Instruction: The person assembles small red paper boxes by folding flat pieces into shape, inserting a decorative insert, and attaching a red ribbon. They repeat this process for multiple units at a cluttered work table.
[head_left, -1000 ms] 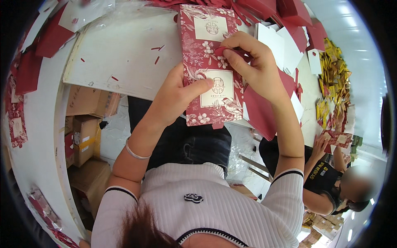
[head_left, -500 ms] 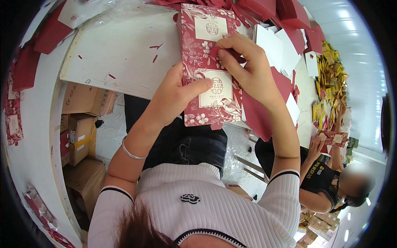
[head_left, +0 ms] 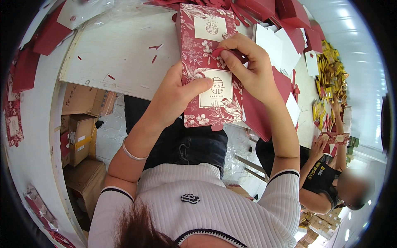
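Note:
A tall, flat gift box (head_left: 192, 47), red with pale flowers, birds and two cream panels, is held upright over the near table edge. Around its left side my left hand (head_left: 171, 95) is closed, with the thumb lying across the lower panel. Between thumb and forefinger, my right hand (head_left: 250, 64) pinches a red strap (head_left: 216, 52) against the middle of the box front. The rest of the strap disappears behind those fingers. A small red flap (head_left: 216, 127) sticks out below the box's bottom edge.
White cards (head_left: 266, 47) and dark red sheets (head_left: 264, 97) lie to the right. Red boxes (head_left: 292, 14) stand behind them, near yellow packets (head_left: 331, 72). A co-worker (head_left: 320, 182) handles a similar box at right. Cartons (head_left: 80, 138) sit under the white table (head_left: 111, 58).
My right hand has shifted slightly right and turned a little, still pinching the strap, whose rounded end now shows as a narrower strip. The box and my left hand stay nearly in place.

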`<state>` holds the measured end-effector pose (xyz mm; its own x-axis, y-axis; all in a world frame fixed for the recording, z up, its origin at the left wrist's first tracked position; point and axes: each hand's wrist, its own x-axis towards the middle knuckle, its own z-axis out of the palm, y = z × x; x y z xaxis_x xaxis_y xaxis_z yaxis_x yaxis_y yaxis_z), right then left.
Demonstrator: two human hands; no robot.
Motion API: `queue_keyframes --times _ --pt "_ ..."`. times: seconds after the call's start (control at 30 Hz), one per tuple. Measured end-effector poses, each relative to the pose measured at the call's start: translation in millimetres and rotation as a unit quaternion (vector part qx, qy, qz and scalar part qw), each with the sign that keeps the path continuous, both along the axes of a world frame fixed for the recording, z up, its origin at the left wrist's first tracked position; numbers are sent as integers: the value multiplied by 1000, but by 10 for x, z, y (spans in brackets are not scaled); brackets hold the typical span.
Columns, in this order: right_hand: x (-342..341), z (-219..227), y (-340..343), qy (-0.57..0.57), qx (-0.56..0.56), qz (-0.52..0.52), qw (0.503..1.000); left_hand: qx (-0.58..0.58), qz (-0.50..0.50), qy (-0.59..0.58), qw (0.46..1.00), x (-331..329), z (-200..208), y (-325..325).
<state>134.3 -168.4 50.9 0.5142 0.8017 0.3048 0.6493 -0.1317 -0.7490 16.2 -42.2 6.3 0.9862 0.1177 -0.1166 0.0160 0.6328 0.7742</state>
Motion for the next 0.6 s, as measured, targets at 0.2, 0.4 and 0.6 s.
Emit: queue_keyframes --times 0.2,0.4,0.6 --pt "47 -15 19 -155 -60 -28 986 8 1 6 1000 -1 -4 -6" --pt "25 -44 4 -160 3 12 987 -16 -1 11 1000 -5 -3 14" --pt "10 -7 17 -126 -13 -6 992 0 3 15 1000 0 6 -1"
